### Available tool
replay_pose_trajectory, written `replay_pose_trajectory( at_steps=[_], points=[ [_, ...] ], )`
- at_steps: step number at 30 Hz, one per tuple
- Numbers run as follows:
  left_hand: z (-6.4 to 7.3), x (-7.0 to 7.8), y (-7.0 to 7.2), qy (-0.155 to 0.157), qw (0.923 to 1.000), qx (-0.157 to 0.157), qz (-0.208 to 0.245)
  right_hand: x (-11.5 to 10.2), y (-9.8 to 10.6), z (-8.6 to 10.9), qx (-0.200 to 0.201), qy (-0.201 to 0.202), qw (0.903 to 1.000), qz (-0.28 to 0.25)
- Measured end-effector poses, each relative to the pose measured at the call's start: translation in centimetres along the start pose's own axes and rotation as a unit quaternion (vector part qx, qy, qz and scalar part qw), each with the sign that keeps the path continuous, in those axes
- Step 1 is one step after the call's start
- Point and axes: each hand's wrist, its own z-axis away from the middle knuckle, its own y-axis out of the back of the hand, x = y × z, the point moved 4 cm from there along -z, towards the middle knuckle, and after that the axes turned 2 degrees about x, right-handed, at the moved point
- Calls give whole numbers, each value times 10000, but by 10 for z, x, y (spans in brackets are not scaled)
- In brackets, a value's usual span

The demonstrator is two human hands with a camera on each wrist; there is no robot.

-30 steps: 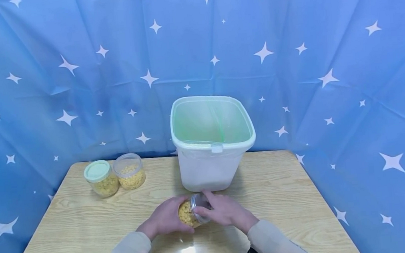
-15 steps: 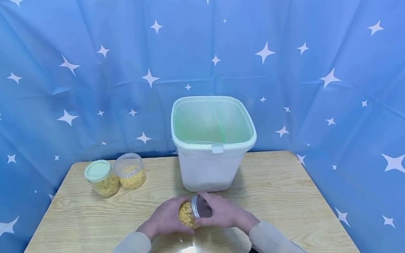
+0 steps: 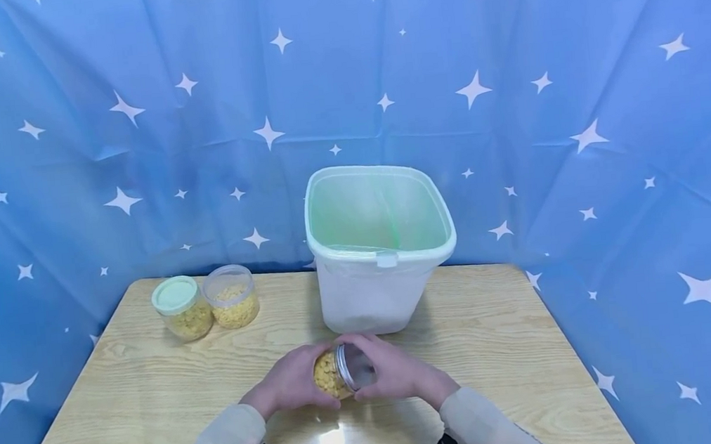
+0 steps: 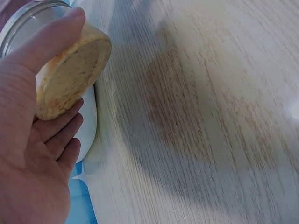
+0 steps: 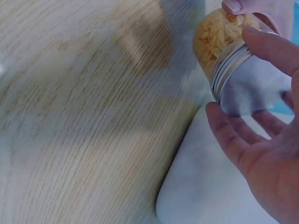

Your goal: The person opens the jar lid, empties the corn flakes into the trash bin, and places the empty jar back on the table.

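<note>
- Here's the jar (image 3: 327, 375), clear-walled and loaded with yellow flakes, held up above the counter (image 3: 500, 350) at the near centre, just in front of the big white bin (image 3: 368, 295).
- On its mouth sits the silver lid (image 3: 360, 367), rim ridged and gleaming.
- Left hand (image 3: 295, 381) has the body: thumb across one wall, fingers (image 4: 69, 131) along the other, gripping around the base end.
- Right hand (image 3: 404, 371) takes the lid end, thumb on the rim, fingers spread wide and bent around the far edge (quite a stretch, that).
- The jar lies tipped on its side, long axis running roughly left to right, lid facing the right palm, base toward the left.
- Over at back left, a green-lidded jar (image 3: 189, 322) holds yellow pieces; right beside it, a lidless tub (image 3: 236, 313) is part-filled with paler yellow bits.
- And that bin? Pale green rim, greenish inside.
</note>
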Motion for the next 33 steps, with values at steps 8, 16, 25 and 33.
replay_pose_trajectory(
  at_steps=[8,16,25,33],
  points=[
    [-2,3,2,52,9998,36,177,6,0,0,124,-610,9979,-179],
    [-2,2,-1,79,9998,49,159,8,-2,-3,131,-964,9952,-66],
    [-3,-1,-2,16,10000,85,48,3,2,-3,166,-121,9998,28],
    [-3,-1,0,11,9999,32,146,0,4,-4,185,246,9995,69]
  ],
)
